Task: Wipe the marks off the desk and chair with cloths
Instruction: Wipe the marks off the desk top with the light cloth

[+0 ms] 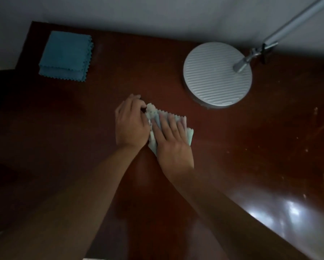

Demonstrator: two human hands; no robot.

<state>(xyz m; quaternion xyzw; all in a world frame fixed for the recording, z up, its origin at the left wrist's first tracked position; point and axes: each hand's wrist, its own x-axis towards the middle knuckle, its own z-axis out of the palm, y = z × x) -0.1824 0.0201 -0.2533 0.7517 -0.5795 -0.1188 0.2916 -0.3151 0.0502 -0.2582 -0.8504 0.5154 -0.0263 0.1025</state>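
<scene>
On the dark wooden desk (223,147), nearest us, we see our right hand (173,145) lying flat with straight fingers on a pale folded cloth (189,134), pressing it to the surface. Just beside it, our left hand (132,124) curls its fingers around the cloth's left edge, gripping it. Beyond the cloth and to its right stands a round ribbed lamp base (216,76), its metal arm (288,29) slanting away. Beyond the cloth and well apart to its left, a folded blue cloth (65,56) lies near the desk's far corner.
</scene>
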